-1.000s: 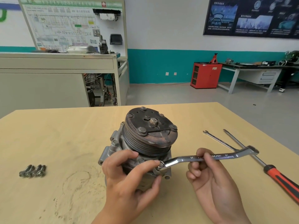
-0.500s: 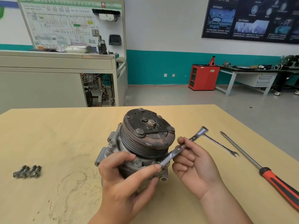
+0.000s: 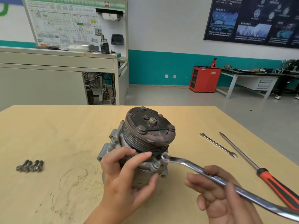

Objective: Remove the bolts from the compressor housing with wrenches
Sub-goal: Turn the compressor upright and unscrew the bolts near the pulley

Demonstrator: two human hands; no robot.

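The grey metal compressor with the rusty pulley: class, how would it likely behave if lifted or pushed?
The grey metal compressor looks like solid cast metal, so probably heavy for its size and rigid. It stands on end, rusty pulley uppermost, so a high push might tip it; the left hand grips its body.

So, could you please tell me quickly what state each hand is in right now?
Left hand: closed, gripping the compressor housing.
Right hand: closed, holding the wrench by its shaft.
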